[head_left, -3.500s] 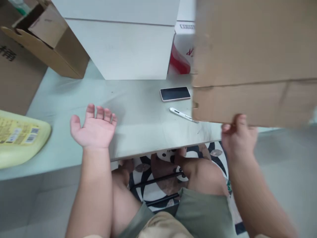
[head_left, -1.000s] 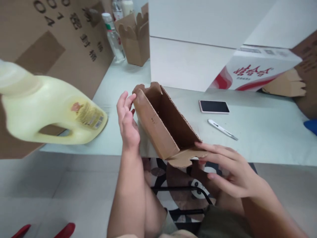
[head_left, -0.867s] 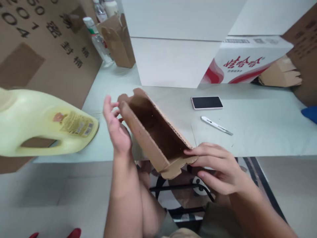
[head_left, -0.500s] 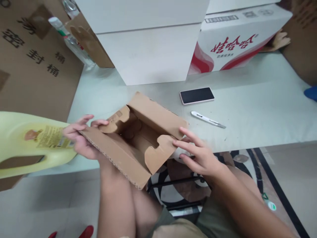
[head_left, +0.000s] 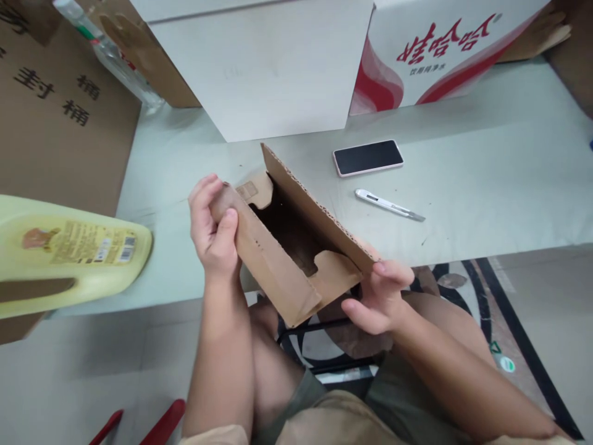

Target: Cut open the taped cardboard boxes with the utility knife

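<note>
A small brown cardboard box (head_left: 273,259) with open flaps is held over the table's front edge. My left hand (head_left: 210,228) grips its left end, thumb and fingers closed on the wall. At the right end my right hand (head_left: 377,296) holds the corner, with a thumb on the top edge and fingers underneath. The inside of the box looks dark and I see nothing in it.
On the pale table (head_left: 486,185) lie a phone (head_left: 367,157), a white utility knife (head_left: 389,205) and a yellow jug (head_left: 65,253) on its side at the left. White boxes (head_left: 259,68), a red-and-white carton (head_left: 445,49) and brown cartons (head_left: 55,117) stand behind.
The box has been turned in both hands and its long flap now stands up. My left hand has shifted from under the left wall to gripping its end.
</note>
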A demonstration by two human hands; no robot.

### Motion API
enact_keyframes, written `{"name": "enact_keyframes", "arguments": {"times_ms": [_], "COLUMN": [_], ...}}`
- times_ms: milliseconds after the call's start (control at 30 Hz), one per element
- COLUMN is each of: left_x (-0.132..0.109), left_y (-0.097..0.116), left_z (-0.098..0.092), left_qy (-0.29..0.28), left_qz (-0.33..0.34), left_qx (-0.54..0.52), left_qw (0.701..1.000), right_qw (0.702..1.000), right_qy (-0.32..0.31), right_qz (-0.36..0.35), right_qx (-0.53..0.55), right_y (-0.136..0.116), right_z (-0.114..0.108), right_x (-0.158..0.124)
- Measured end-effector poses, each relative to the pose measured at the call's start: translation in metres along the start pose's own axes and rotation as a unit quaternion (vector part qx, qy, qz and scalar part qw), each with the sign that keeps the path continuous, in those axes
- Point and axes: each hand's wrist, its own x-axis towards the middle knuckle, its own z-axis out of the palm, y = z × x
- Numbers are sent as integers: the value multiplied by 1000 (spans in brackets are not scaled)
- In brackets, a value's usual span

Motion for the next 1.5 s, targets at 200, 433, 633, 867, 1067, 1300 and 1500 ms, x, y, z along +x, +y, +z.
{"name": "enact_keyframes", "arguments": {"times_ms": [200, 433, 633, 867, 1067, 1300, 1500], "left_x": [1, 4, 5, 6, 4, 4, 4], "left_y": [-13, -19, -11, -10, -11, -7, -6], "left_z": [-9, -12, -10, -13, -14, -14, -15], "left_qy": [-78, -169, -206, -211, -193, -197, -201], "left_qz": [85, 125, 114, 88, 90, 95, 104], "left_qx": [69, 106, 124, 118, 95, 110, 122], "left_qw": [991, 972, 964, 966, 972, 970, 966], "right_qw": [990, 997, 996, 995, 995, 994, 991], "right_qy": [-65, -64, -85, -98, -92, -92, -119], "right_qz": [15, -14, 1, 15, 19, 34, 30], "right_qx": [-126, -38, -17, -29, -26, -46, -49], "right_y": [-10, -6, -8, -9, -7, -6, -6], "right_z": [-6, -6, -10, -13, -13, -14, -18], "right_x": [8, 13, 17, 17, 13, 8, 13]}}
